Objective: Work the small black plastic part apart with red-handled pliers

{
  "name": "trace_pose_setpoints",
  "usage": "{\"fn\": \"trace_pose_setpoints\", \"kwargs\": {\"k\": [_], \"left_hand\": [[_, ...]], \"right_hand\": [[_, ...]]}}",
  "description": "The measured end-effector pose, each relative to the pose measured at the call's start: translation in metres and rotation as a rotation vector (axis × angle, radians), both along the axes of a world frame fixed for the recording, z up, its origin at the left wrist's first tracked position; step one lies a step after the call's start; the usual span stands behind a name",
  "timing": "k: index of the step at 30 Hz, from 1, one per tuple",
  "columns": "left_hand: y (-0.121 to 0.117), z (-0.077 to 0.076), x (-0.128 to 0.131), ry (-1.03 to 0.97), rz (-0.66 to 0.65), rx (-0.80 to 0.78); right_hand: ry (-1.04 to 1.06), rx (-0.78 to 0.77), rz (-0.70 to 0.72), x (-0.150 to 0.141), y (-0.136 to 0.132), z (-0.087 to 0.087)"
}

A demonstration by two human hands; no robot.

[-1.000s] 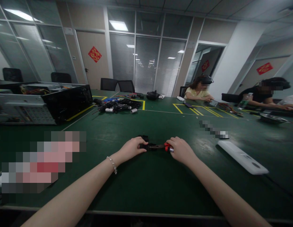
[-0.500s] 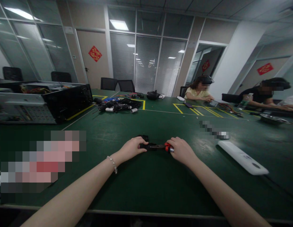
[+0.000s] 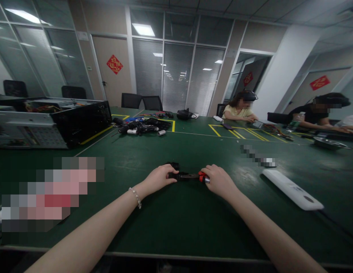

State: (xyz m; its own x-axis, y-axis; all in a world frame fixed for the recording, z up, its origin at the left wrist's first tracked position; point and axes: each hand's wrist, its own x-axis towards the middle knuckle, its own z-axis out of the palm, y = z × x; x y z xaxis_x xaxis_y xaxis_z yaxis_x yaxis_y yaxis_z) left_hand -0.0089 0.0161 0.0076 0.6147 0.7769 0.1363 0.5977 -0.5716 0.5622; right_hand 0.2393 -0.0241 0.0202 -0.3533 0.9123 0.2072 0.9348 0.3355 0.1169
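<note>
My right hand [image 3: 219, 180] is closed around the red handles of a pair of long-nosed pliers [image 3: 203, 175], whose jaws point left. The tips of the pliers meet a small black part [image 3: 182, 176], low over the table in front of me. My left hand [image 3: 161, 176], with a beaded bracelet at the wrist, pinches the left end of that black part. Just behind the left fingers sits another dark piece [image 3: 174, 165]; whether it joins the black part I cannot tell.
The green table [image 3: 153, 227] carries an open computer case [image 3: 88, 123] at the left and a heap of cables [image 3: 148, 126] at the back. On the right lie a white power strip [image 3: 292, 189] and a metal bowl [image 3: 328, 143]. Other people [image 3: 239, 112] sit at the far right.
</note>
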Motion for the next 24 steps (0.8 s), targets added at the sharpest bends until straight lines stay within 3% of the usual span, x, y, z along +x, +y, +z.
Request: {"fn": "trace_pose_setpoints", "kwargs": {"k": [11, 20, 24], "left_hand": [[0.0019, -0.0029, 0.0016, -0.012, -0.008, 0.062], [0.002, -0.0021, 0.0003, 0.002, -0.001, 0.038], [0.0033, -0.0035, 0.0005, 0.007, -0.001, 0.036]], "right_hand": [[-0.052, 0.071, 0.02, -0.0026, -0.0036, 0.0058], [-0.007, -0.017, -0.008, -0.0011, -0.0011, 0.0008], [-0.035, 0.05, 0.007, -0.0011, -0.001, 0.0011]]}}
